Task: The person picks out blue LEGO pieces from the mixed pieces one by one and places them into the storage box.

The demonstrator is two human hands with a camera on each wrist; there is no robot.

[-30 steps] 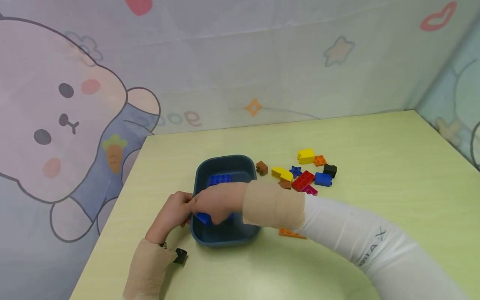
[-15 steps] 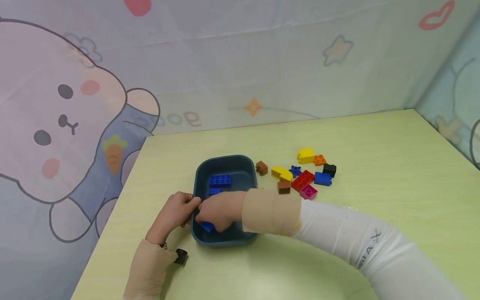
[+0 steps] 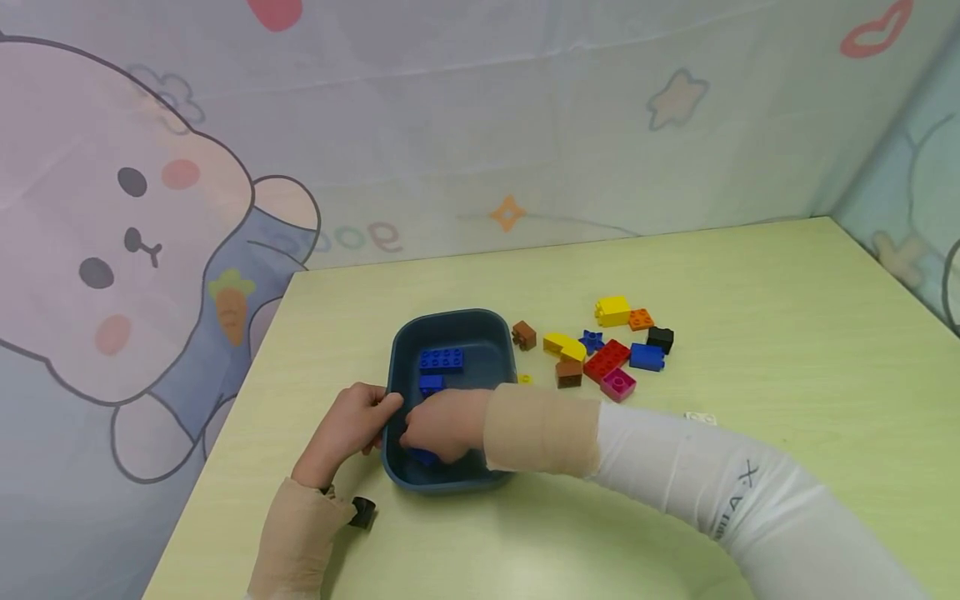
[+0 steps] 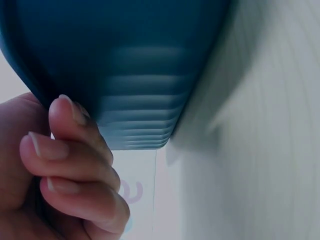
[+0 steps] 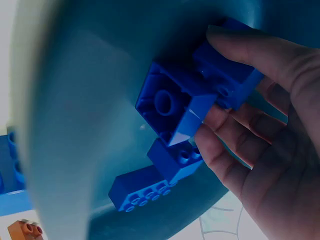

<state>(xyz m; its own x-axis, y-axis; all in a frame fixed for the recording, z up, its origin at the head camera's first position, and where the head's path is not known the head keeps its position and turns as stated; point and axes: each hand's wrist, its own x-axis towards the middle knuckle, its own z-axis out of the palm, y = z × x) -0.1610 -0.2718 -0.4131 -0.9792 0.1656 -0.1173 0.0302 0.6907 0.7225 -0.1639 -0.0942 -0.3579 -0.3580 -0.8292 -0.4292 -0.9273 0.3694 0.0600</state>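
Observation:
A dark blue-grey bin [image 3: 450, 314] stands on the table. My left hand [image 3: 352, 423] pinches its left rim, the thumb on top and fingers [image 4: 75, 160] curled against the outer wall. Inside the bin, my right hand [image 3: 447, 425] has its thumb and fingers around a blue brick [image 5: 232, 75]. Beside that brick, a square blue brick [image 5: 197, 117] lies with its hollow underside showing. A smaller blue brick [image 3: 431, 385] and a long studded blue brick [image 3: 442, 360] lie farther back on the bin floor.
Right of the bin lie loose bricks: brown [image 3: 524, 335], yellow arched [image 3: 564, 347], red [image 3: 607, 360], magenta [image 3: 618, 384], blue [image 3: 647, 357], black [image 3: 660, 339], orange [image 3: 641, 320] and yellow [image 3: 613, 311]. A pale brick [image 3: 701, 417] shows beside the white sleeve [image 3: 675, 450].
My right hand has drawn back from the left rim, rightward into the bin. The smaller blue brick and the magenta brick have come into fuller view. My left hand keeps its place.

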